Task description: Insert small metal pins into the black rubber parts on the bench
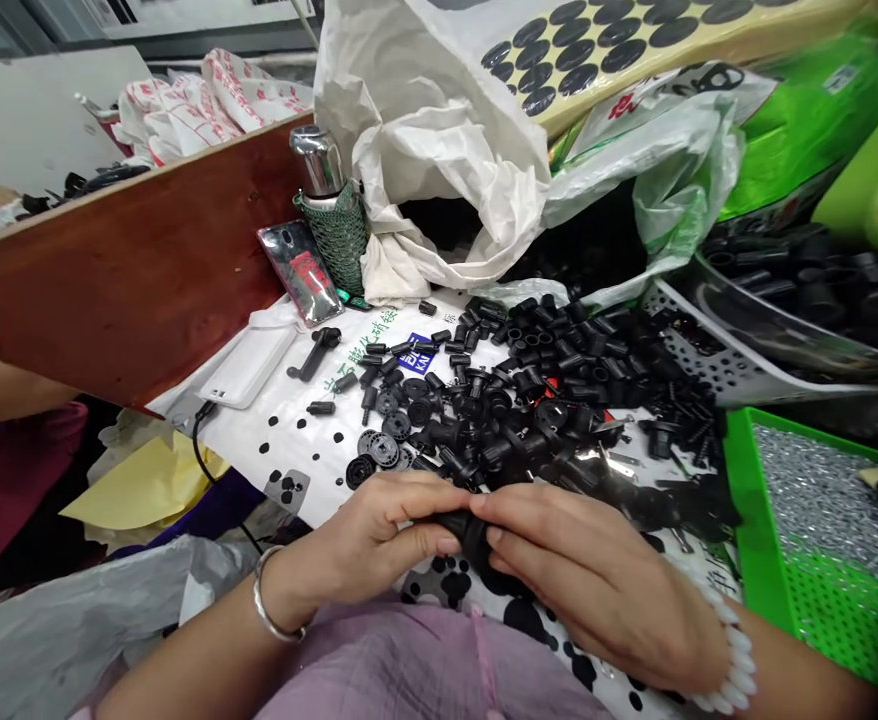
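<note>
Head view: my left hand (368, 535) and right hand (589, 575) grip a black rubber fitting (465, 535) between them, just before the heaped black plastic parts (551, 400); a slip from its smooth surface could drop it among them.

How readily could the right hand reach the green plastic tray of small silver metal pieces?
Probably readily: the right hand sits close beside the green plastic tray, nothing visibly between them. But it is holding a black moulded part with the left hand, so might release it first.
</note>
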A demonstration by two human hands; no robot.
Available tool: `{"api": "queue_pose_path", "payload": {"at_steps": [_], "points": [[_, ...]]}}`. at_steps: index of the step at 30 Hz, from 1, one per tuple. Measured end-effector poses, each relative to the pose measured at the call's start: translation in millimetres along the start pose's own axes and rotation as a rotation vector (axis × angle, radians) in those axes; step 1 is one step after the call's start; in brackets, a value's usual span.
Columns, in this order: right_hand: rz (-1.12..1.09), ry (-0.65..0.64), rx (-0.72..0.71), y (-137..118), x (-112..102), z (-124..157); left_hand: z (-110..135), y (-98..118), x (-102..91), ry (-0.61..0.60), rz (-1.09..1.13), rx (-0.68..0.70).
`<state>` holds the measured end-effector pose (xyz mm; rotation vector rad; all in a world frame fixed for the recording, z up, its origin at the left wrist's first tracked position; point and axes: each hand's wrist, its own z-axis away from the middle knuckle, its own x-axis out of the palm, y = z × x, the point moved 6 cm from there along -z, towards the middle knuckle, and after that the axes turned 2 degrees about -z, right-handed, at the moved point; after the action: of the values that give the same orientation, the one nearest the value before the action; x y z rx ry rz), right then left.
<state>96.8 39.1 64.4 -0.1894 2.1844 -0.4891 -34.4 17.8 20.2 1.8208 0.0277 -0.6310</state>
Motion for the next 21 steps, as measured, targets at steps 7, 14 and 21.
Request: {"api": "queue_pose_path", "payload": {"at_steps": [7, 14, 21], "points": [[0.031, -0.021, 0.074, 15, 8, 9, 4, -21, 4.3, 0.086, 0.092, -0.177], [0.294, -0.129, 0.027, 4, 15, 21, 4, -22, 12.8, 0.044, 0.32, -0.272], [0.312, -0.05, 0.149, 9, 4, 8, -1, -11, 10.3, 0.209, 0.168, -0.102]]}}
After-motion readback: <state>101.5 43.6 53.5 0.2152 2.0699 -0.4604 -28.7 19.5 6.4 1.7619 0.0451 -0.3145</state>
